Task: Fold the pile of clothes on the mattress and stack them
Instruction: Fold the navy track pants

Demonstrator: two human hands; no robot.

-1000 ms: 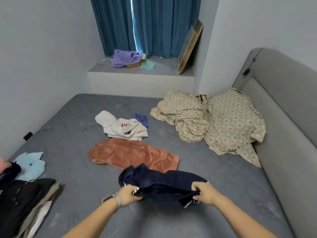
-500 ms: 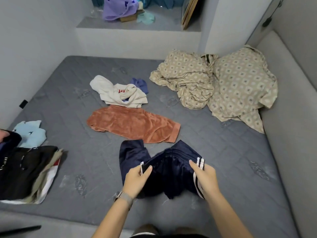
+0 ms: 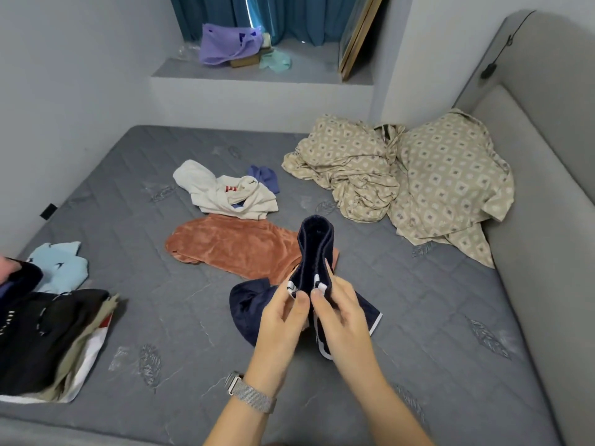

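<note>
Two hands at the middle of the mattress (image 3: 418,317), near its front edge: left hand (image 3: 283,320) and right hand (image 3: 341,317) side by side, thumbs almost touching, each grip closed in a pinch on the white-trimmed waistband of the navy shorts (image 3: 314,249). Shorts doubled over, the fold standing up in a loop above the fingers, the legs hanging down onto the mattress on both sides of the hands. A mesh metal watch (image 3: 252,395) on the left wrist.

Just beyond the shorts, partly under their loop, a rust-orange towel (image 3: 238,244) spread flat. Behind it, touching its far edge, a crumpled cream hoodie (image 3: 225,193) with a small blue cloth (image 3: 265,177) at its right. At the front left corner, a stack of folded clothes (image 3: 54,336), dark on top, and a light blue garment (image 3: 61,265) just behind that stack. Toward the far right corner, against the grey headboard (image 3: 547,188), rumpled beige patterned bedding (image 3: 418,178).

On the window ledge (image 3: 309,72) past the far edge: a purple bag (image 3: 225,46) and a leaning picture frame (image 3: 357,33).
</note>
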